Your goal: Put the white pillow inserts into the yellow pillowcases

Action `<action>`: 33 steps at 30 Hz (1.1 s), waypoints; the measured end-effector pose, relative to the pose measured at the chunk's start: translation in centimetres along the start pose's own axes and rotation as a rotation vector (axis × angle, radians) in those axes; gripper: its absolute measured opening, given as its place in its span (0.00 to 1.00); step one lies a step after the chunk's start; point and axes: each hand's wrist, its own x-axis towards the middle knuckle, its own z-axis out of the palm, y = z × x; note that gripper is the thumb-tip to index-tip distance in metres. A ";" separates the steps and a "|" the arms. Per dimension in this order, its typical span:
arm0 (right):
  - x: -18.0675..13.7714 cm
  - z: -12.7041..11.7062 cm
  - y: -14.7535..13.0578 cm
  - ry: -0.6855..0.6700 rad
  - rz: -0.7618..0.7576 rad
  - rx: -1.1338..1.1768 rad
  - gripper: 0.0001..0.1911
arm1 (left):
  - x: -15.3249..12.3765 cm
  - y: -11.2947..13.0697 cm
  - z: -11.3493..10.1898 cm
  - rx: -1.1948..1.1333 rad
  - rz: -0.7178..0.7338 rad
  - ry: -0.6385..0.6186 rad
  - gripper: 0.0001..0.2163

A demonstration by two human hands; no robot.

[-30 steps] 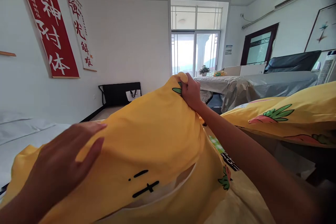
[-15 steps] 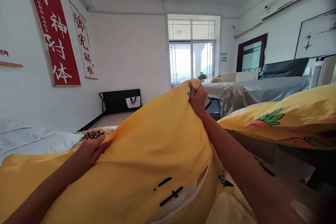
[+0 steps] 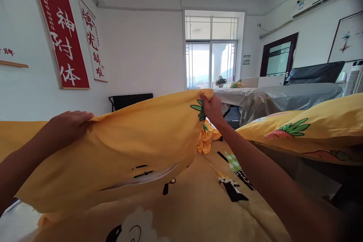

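Note:
A yellow pillowcase [image 3: 136, 132] is stretched between my two hands above the bed. It has green carrot leaves near its right corner, and something white shows through a slit low on its face. My right hand [image 3: 213, 109] pinches the upper right corner, thumb against the cloth. Over at the left, my left hand [image 3: 69, 125] is closed on the upper edge, its fingertips partly hidden behind the cloth. Beneath lies a tan bed sheet [image 3: 198, 204] with printed cartoon figures. Some crumpled orange-yellow cloth [image 3: 205, 143] sits just beyond the pillowcase's right end.
At the right rests a yellow carrot-print pillow [image 3: 320, 117]. Behind it stands a table covered in plastic sheeting [image 3: 300, 96], with a dark chair [image 3: 316, 72] beside it. A black folded item [image 3: 130, 100] leans by the far wall. Scrolls [image 3: 66, 41] hang on the left wall.
My left hand has risen and moved left, pulling the pillowcase's upper edge nearly level and lifting it off the bed. My right hand stays at the corner. More of the printed sheet shows.

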 end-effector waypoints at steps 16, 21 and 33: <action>-1.3 1.5 -5.4 -0.162 -0.019 0.253 0.15 | 9.3 20.6 -0.6 -0.423 0.023 -0.148 0.23; -1.2 -0.1 -7.5 -0.052 -0.325 0.020 0.11 | 10.5 23.8 -0.3 -0.545 0.171 0.138 0.14; -7.9 -3.6 0.4 -0.771 0.231 0.399 0.25 | 10.8 21.8 -1.9 -0.626 0.140 0.280 0.21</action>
